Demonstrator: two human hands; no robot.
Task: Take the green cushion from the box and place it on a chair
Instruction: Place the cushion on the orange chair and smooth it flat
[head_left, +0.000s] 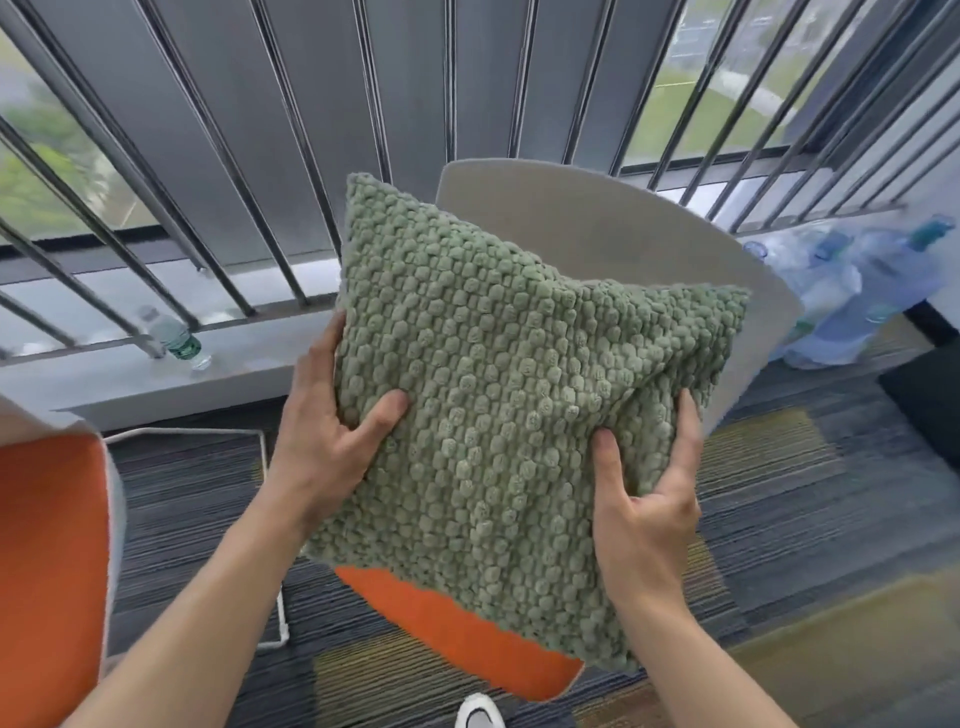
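A square green cushion (509, 405) with a bobbly knit surface fills the middle of the view, tilted and held above a chair (597, 234) with a beige back and orange seat (467, 639). My left hand (332, 431) grips the cushion's left edge, thumb on its front. My right hand (644, 499) grips its lower right edge, thumb pressed into the fabric. The cushion hides most of the seat. No box is in view.
A second orange-seated chair (47, 561) stands at the left edge. A metal railing (218, 171) and window ledge run behind, with a water bottle (176, 338) lying on the ledge. A bag of empty plastic bottles (852, 291) sits at the right. Striped carpet (810, 478) covers the floor.
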